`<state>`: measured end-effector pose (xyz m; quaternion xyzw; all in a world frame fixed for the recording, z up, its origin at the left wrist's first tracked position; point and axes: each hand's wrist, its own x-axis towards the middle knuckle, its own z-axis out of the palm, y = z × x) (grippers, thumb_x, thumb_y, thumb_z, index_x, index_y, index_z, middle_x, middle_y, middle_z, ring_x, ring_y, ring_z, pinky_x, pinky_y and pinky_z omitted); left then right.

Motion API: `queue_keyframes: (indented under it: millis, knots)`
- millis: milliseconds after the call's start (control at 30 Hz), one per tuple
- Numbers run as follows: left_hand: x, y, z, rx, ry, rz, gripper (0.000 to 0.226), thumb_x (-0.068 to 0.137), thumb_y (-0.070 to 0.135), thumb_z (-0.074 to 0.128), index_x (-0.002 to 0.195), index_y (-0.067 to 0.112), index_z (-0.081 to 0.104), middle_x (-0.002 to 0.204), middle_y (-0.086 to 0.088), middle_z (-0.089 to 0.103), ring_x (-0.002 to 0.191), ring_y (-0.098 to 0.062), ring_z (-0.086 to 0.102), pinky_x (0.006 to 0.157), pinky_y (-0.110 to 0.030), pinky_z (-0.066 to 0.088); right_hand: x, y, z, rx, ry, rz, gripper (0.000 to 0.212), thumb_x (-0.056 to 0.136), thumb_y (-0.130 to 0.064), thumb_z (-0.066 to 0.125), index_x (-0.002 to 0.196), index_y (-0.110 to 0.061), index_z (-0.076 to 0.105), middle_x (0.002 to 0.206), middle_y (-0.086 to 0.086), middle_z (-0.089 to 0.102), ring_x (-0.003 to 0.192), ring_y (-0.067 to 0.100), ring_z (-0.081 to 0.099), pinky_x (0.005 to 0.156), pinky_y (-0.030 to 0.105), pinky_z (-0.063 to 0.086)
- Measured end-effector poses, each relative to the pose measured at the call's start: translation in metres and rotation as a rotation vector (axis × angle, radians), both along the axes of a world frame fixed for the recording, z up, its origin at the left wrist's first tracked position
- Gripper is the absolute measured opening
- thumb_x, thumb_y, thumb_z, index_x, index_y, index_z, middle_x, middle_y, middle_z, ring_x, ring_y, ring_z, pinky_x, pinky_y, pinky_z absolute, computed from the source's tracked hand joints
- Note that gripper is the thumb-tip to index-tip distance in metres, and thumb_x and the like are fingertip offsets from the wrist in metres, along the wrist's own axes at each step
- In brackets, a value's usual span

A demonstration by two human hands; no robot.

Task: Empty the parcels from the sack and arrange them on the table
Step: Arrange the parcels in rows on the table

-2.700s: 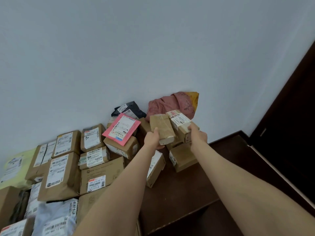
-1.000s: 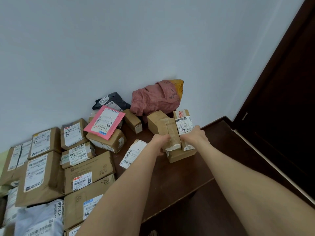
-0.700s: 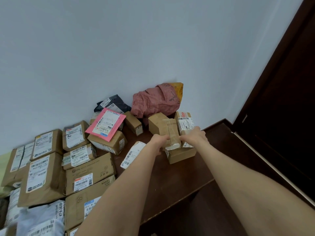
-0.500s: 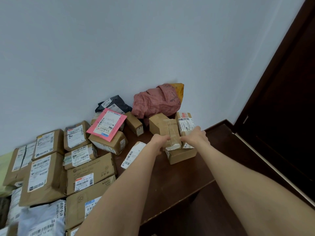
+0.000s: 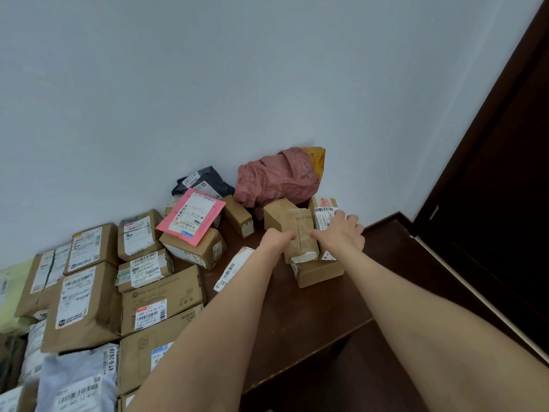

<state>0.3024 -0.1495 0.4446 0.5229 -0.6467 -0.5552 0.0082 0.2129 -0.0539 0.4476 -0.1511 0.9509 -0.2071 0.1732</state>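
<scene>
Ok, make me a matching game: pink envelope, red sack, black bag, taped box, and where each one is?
1 pink envelope
2 red sack
3 black bag
4 taped box

A between left hand and right hand
B on a brown box
C crumpled, beside yellow bag
D behind pink envelope

Pairs: 1-B, 2-C, 3-D, 4-A

We find bare desk open along the near right edge | left blocked by close-packed cardboard boxes | back shut off by the pink sack at the wall | taped box stands upright mid-desk, flat parcel just left.
</scene>
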Motion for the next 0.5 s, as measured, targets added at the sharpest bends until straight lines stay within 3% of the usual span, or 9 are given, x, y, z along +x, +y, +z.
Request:
queue_keyframes:
  millis: [133, 200, 300, 400, 500]
  knots:
    - [0.009, -0.012, 0.008, -0.104, 0.037, -0.006, 0.046, 0.090, 0.021, 0.055, 0.130, -0.001, 0.049, 0.117, -0.012, 0.056, 0.108, -0.028, 0.055, 0.094, -0.038, 0.048, 0.007, -0.016, 0.009, -0.101, 0.165, 0.119, 0.060, 0.088, -0.041, 0.060, 0.138, -0.017, 0.039, 0.140, 0.012, 0.034, 0.128, 0.030, 0.032, 0.101, 0.040, 0.039]
    - [0.019, -0.025, 0.010, -0.181, 0.043, 0.041, 0.046, 0.091, 0.021, 0.055, 0.132, 0.003, 0.048, 0.124, -0.012, 0.054, 0.115, -0.030, 0.054, 0.098, -0.039, 0.046, 0.017, -0.035, 0.015, -0.183, 0.202, 0.178, 0.042, 0.091, -0.031, 0.056, 0.130, -0.019, 0.047, 0.135, 0.011, 0.038, 0.127, 0.028, 0.032, 0.099, 0.038, 0.040]
    - [0.043, -0.057, 0.008, -0.278, 0.025, 0.136, 0.040, 0.091, 0.021, 0.056, 0.129, 0.008, 0.049, 0.124, -0.011, 0.056, 0.116, -0.027, 0.055, 0.097, -0.036, 0.046, 0.041, -0.071, 0.021, -0.207, 0.197, 0.264, 0.037, 0.092, -0.030, 0.053, 0.128, -0.023, 0.050, 0.134, 0.007, 0.040, 0.125, 0.027, 0.036, 0.101, 0.038, 0.037]
    - [0.074, -0.097, 0.005, -0.317, -0.017, 0.303, 0.055, 0.089, 0.022, 0.058, 0.139, 0.010, 0.038, 0.134, -0.011, 0.050, 0.115, -0.028, 0.054, 0.095, -0.040, 0.048, 0.067, -0.113, 0.015, -0.199, 0.044, 0.329, 0.045, 0.092, -0.035, 0.055, 0.134, -0.022, 0.047, 0.137, 0.008, 0.041, 0.127, 0.026, 0.037, 0.101, 0.036, 0.036]
    - [0.105, -0.141, -0.003, -0.420, -0.148, 0.375, 0.070, 0.087, 0.029, 0.063, 0.144, 0.007, 0.029, 0.143, -0.016, 0.038, 0.130, -0.032, 0.040, 0.104, -0.044, 0.040, 0.087, -0.153, 0.000, -0.232, -0.218, 0.315, 0.059, 0.088, -0.037, 0.062, 0.139, -0.014, 0.044, 0.140, 0.011, 0.041, 0.127, 0.030, 0.042, 0.100, 0.038, 0.040]
